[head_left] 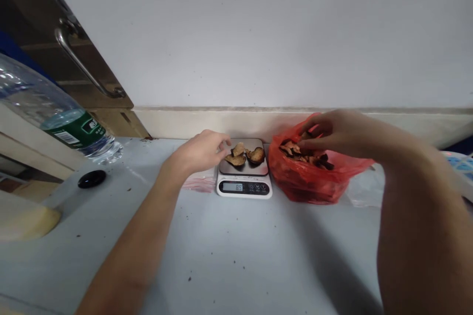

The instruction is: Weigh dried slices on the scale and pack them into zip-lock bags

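Note:
A white kitchen scale [244, 192] with a metal plate stands near the wall, its small display lit. Several curled, dried brown slices [254, 156] with dark edges lie on the plate. My left hand [204, 151] is at the plate's left side, thumb and forefinger bent but apart, close to the nearest slice. Right of the scale sits an open red plastic bag [310, 184] holding more dried pieces [308, 157]. My right hand [328, 130] reaches over the bag's mouth, its fingers closed around a dried slice that is partly hidden.
Clear plastic bags with red strips [201, 182] lie left of the scale. Another clear bag [364, 191] is beside the red one. At left are a tilted water bottle [70, 123], a black oval object [92, 178] and a blurred pale container [27, 219]. A wall [258, 49] rises behind.

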### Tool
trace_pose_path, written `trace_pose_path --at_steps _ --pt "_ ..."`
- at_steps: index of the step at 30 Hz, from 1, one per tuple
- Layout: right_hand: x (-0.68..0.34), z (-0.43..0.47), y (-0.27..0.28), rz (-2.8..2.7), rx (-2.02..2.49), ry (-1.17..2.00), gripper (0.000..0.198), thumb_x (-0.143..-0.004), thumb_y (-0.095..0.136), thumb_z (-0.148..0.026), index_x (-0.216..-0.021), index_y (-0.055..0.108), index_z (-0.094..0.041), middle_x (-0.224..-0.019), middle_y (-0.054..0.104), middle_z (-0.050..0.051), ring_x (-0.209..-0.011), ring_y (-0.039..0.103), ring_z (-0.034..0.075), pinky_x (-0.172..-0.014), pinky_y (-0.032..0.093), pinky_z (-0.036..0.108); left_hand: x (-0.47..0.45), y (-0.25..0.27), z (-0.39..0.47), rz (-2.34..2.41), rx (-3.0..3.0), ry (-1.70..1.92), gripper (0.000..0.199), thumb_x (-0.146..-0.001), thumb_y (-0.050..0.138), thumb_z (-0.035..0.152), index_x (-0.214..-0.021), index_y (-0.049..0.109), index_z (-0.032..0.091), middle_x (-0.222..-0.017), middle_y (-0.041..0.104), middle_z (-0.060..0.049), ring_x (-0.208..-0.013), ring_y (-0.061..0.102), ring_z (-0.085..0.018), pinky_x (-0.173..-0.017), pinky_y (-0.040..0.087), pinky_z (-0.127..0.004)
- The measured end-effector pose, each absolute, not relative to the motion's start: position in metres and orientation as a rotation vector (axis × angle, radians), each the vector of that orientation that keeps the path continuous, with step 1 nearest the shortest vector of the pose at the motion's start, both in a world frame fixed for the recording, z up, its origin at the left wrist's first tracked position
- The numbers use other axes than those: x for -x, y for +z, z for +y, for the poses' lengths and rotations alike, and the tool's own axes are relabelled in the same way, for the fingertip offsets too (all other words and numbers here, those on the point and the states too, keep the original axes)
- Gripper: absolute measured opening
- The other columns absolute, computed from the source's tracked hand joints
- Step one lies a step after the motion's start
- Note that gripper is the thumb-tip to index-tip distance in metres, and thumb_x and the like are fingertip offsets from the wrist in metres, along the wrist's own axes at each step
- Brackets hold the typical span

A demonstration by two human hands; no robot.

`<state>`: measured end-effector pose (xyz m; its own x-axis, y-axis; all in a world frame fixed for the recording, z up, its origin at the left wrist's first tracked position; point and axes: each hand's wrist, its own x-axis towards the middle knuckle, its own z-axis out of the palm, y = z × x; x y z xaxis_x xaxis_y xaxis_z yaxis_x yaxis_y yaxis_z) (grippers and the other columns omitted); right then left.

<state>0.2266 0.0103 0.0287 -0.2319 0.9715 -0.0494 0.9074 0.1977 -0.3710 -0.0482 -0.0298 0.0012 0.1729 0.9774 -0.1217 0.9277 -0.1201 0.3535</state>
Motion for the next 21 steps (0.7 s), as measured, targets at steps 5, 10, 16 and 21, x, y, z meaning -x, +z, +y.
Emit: trace_pose_path --at_steps 5,10,16,21 --pt "-0.211 -0.004 0.048 -2.075 1.72 0.448 0.005 -0.08 0.074 -0.024 -0.076 0.072 -0.026 -0.08 0.078 0.002 -0.076 0.072 0.023 -0.064 0.054 0.032 0.043 0.0 -0.027 1.833 -2.116 0.265 0.033 -0.099 0.057 0.031 -0.121 0.075 0.017 -0.109 0.083 -0.012 -0.101 0.077 -0.029 -0.089 0.057 -0.035" --pt "-0.21 -0.005 0.049 -2.119 1.709 0.47 0.009 -0.078 0.073 -0.022 -0.069 0.072 -0.025 -0.074 0.076 0.004 -0.07 0.07 0.024 -0.06 0.051 0.035 0.055 0.011 -0.03 1.868 -2.081 0.086 0.031 -0.097 0.054 0.033 -0.112 0.078 0.02 -0.113 0.081 -0.011 -0.106 0.076 -0.028 -0.085 0.057 -0.031" --pt "-0.189 -0.006 0.041 -2.172 1.459 0.522 0.007 -0.083 0.072 -0.017 -0.081 0.075 -0.023 -0.08 0.076 0.002 -0.077 0.072 0.02 -0.07 0.052 0.031 0.062 0.027 -0.036 1.876 -1.958 -0.185 0.039 -0.096 0.052 0.042 -0.123 0.074 0.024 -0.121 0.079 -0.009 -0.102 0.075 -0.026 -0.084 0.055 -0.032" --pt "-0.153 -0.003 0.019 -2.465 1.429 0.5 0.028 -0.084 0.065 -0.001 -0.095 0.08 -0.022 -0.096 0.081 0.005 -0.084 0.072 0.02 -0.071 0.051 0.029 0.078 0.041 -0.044 1.923 -1.857 -0.472 0.06 -0.076 0.07 0.05 -0.131 0.069 0.025 -0.135 0.074 -0.011 -0.112 0.074 -0.031 -0.085 0.055 -0.033"
